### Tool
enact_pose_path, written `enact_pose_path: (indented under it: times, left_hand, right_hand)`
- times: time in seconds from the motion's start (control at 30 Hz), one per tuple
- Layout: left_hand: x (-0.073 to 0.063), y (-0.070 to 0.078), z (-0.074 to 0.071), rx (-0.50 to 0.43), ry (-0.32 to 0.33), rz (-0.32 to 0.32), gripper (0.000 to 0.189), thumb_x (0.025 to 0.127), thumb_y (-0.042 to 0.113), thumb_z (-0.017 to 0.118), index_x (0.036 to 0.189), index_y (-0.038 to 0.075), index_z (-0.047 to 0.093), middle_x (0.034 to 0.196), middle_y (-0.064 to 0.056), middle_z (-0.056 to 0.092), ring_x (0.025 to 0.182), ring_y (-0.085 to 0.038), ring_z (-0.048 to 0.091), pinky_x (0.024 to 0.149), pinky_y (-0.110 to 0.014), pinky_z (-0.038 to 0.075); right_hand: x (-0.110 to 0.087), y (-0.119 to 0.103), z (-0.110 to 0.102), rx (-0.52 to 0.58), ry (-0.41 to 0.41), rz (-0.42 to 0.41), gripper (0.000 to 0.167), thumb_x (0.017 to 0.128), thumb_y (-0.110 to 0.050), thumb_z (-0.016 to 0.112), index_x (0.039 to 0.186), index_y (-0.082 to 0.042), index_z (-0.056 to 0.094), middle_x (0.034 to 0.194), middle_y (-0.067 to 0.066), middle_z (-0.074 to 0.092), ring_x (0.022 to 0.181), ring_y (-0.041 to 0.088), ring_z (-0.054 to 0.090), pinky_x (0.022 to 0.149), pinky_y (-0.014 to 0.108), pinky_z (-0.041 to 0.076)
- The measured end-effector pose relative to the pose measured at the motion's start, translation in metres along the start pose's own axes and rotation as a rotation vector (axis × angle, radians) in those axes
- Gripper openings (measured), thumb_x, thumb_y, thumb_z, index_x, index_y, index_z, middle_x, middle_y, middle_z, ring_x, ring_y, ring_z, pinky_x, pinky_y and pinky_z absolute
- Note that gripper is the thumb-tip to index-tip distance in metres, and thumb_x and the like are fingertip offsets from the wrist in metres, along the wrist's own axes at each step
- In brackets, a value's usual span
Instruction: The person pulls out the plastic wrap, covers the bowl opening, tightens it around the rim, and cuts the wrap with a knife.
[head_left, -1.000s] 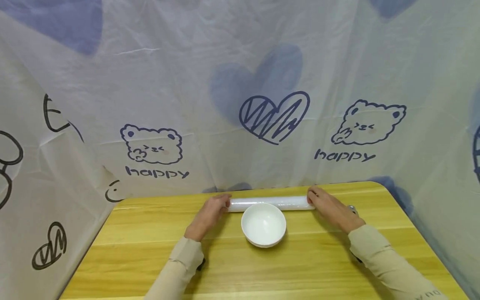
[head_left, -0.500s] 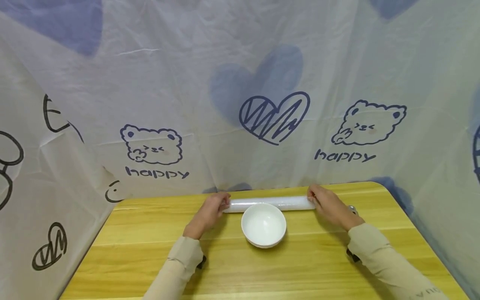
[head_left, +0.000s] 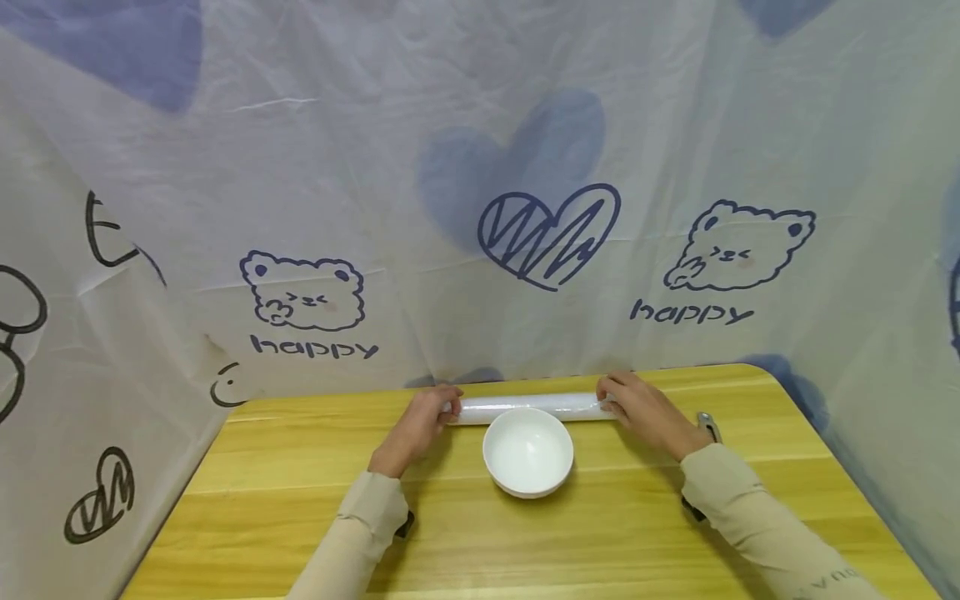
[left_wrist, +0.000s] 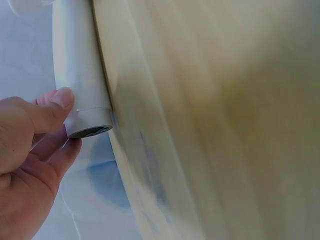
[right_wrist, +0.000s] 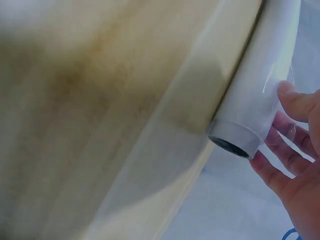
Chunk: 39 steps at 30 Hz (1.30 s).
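A white roll of cling film (head_left: 525,406) lies lengthwise near the back of the wooden table. My left hand (head_left: 422,418) holds its left end; in the left wrist view the thumb (left_wrist: 63,97) presses on the film and fingers curl beneath. At the opposite end, my right hand (head_left: 647,411) has its thumb (right_wrist: 295,102) on the roll and fingers behind it. A clear loose flap of film shows between that thumb and the fingers. The hollow core end (right_wrist: 231,146) faces the right wrist camera. A white bowl (head_left: 528,452) stands upright just in front of the roll, overlapping it in the head view.
A slim grey metal object (head_left: 708,426) with a rounded, holed end lies beside my right wrist, partly hidden by the arm. A pale curtain (head_left: 450,292) printed with bears and hearts hangs right behind the table (head_left: 300,467) and along both sides.
My right hand has shifted left along the roll, inward from its right end, showing more of the grey metal object. The left hand slid slightly left earlier, then stayed. The bowl has not moved.
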<state>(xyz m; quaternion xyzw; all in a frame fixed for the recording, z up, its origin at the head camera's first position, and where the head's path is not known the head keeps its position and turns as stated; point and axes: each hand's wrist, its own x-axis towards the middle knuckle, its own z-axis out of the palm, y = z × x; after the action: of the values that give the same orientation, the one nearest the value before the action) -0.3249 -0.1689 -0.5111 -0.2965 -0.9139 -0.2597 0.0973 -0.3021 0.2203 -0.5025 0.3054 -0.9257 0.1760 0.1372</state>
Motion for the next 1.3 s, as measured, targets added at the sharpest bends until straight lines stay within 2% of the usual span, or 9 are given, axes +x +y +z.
enact_pose_path:
  times: [0.13, 0.3, 0.4, 0.57, 0.67, 0.83, 1.07, 1.17, 1.3]
  left_hand:
    - [0.001, 0.004, -0.002, -0.009, -0.037, -0.043, 0.026, 0.081, -0.015, 0.077, 0.084, 0.008, 0.064, 0.112, -0.014, 0.071, 0.099, -0.029, 0.066, 0.087, -0.042, 0.057]
    - [0.003, 0.011, -0.001, -0.008, -0.111, -0.113, 0.033, 0.082, -0.007, 0.081, 0.104, 0.009, 0.063, 0.105, -0.008, 0.065, 0.091, -0.025, 0.058, 0.083, -0.040, 0.054]
    - [0.004, 0.012, 0.000, -0.007, -0.115, -0.120, 0.036, 0.082, -0.013, 0.075, 0.106, 0.009, 0.061, 0.106, -0.008, 0.065, 0.092, -0.025, 0.057, 0.083, -0.039, 0.053]
    - [0.005, 0.012, 0.000, -0.009, -0.100, -0.140, 0.039, 0.080, -0.018, 0.072, 0.105, 0.010, 0.061, 0.107, -0.009, 0.066, 0.093, -0.025, 0.058, 0.084, -0.040, 0.054]
    - [0.006, 0.013, 0.000, -0.014, -0.099, -0.142, 0.041, 0.079, -0.019, 0.072, 0.105, 0.011, 0.061, 0.109, -0.010, 0.067, 0.094, -0.026, 0.059, 0.085, -0.040, 0.054]
    - [0.008, 0.015, 0.002, -0.029, -0.108, -0.148, 0.043, 0.078, -0.020, 0.072, 0.107, 0.010, 0.062, 0.111, -0.012, 0.068, 0.093, -0.026, 0.057, 0.083, -0.040, 0.052]
    - [0.013, 0.017, 0.009, -0.047, -0.090, -0.105, 0.038, 0.079, -0.010, 0.082, 0.106, 0.008, 0.063, 0.110, -0.011, 0.069, 0.098, -0.030, 0.061, 0.088, -0.044, 0.054]
    - [0.015, 0.017, 0.012, -0.059, -0.087, -0.098, 0.034, 0.081, -0.005, 0.084, 0.105, 0.008, 0.063, 0.108, -0.011, 0.069, 0.098, -0.031, 0.062, 0.088, -0.043, 0.054]
    - [0.017, 0.017, 0.013, -0.084, -0.066, -0.079, 0.032, 0.080, -0.010, 0.082, 0.102, 0.006, 0.063, 0.106, -0.011, 0.070, 0.097, -0.032, 0.063, 0.087, -0.044, 0.054]
  right_hand:
    - [0.004, -0.002, -0.002, -0.038, 0.022, 0.000, 0.010, 0.099, -0.003, 0.067, 0.097, -0.011, 0.060, 0.093, 0.002, 0.057, 0.083, 0.020, 0.053, 0.074, 0.039, 0.052]
    - [0.010, -0.003, 0.004, 0.045, 0.041, 0.143, 0.009, 0.102, -0.009, 0.064, 0.096, -0.013, 0.058, 0.085, -0.001, 0.057, 0.076, 0.018, 0.052, 0.068, 0.038, 0.048]
    - [0.011, -0.004, 0.008, 0.077, 0.052, 0.197, 0.007, 0.100, -0.010, 0.067, 0.098, -0.012, 0.060, 0.088, 0.000, 0.061, 0.079, 0.020, 0.056, 0.071, 0.039, 0.050]
    - [0.015, -0.009, 0.009, 0.056, 0.001, 0.082, 0.020, 0.095, -0.012, 0.075, 0.114, -0.009, 0.068, 0.109, 0.005, 0.067, 0.099, 0.025, 0.063, 0.088, 0.046, 0.056]
    - [0.018, -0.011, 0.009, 0.079, -0.024, 0.028, 0.013, 0.095, -0.008, 0.074, 0.106, -0.011, 0.069, 0.105, 0.003, 0.064, 0.096, 0.022, 0.061, 0.085, 0.044, 0.056]
    - [0.024, -0.012, 0.010, 0.133, 0.012, 0.069, 0.011, 0.097, -0.003, 0.070, 0.093, -0.012, 0.065, 0.092, -0.001, 0.060, 0.084, 0.018, 0.055, 0.076, 0.039, 0.053]
    - [0.027, -0.013, 0.018, 0.197, 0.104, 0.192, 0.009, 0.099, -0.004, 0.065, 0.095, -0.010, 0.061, 0.085, 0.001, 0.061, 0.078, 0.020, 0.054, 0.071, 0.039, 0.050]
    - [0.027, -0.016, 0.020, 0.184, 0.067, 0.197, 0.006, 0.098, -0.006, 0.068, 0.103, -0.008, 0.064, 0.092, 0.004, 0.064, 0.084, 0.021, 0.056, 0.078, 0.041, 0.051]
    - [0.030, -0.021, 0.020, 0.110, -0.018, 0.114, 0.013, 0.095, -0.012, 0.074, 0.107, -0.011, 0.070, 0.101, 0.003, 0.065, 0.095, 0.024, 0.059, 0.088, 0.050, 0.050]
